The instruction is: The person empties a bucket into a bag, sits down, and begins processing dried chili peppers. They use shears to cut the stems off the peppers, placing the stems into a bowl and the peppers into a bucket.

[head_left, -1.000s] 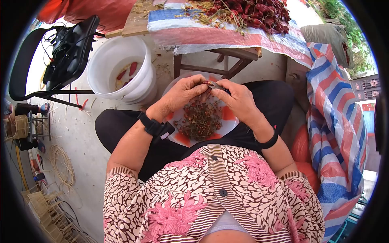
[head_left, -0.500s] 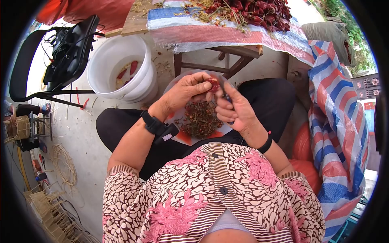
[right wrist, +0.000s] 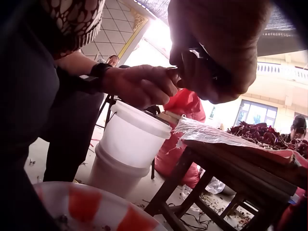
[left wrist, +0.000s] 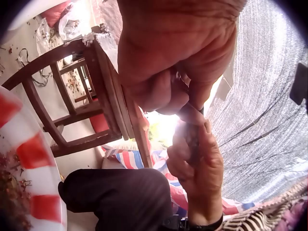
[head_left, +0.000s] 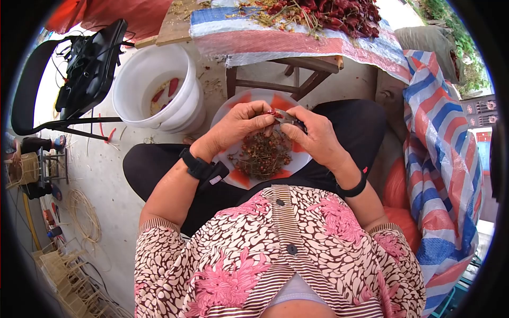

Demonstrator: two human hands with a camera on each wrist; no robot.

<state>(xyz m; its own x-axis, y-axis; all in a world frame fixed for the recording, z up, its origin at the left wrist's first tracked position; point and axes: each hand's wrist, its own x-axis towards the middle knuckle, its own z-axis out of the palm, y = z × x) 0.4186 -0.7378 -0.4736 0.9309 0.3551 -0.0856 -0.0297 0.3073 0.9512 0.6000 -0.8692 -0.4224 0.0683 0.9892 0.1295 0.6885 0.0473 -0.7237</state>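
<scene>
Between thumb and fingers my left hand pinches a small dark red chili. My right hand is curled round scissors with metal blades, and the blades meet the chili at the left fingertips. Below both hands a red and white basin lies between the legs, with a heap of stems and small red bits in it. In the left wrist view the left hand hides most of the chili. The right hand covers most of the scissors in the right wrist view.
A white bucket with a few red chilies stands at the left, beside a black chair. Ahead, a striped sheet on a wooden table bears a pile of dried red chilies. Striped cloth hangs at the right.
Half a second ago the right hand was lower and apart from the left, with the chili upright in the left fingers. The right hand has come back up, and the blades are at the chili.
</scene>
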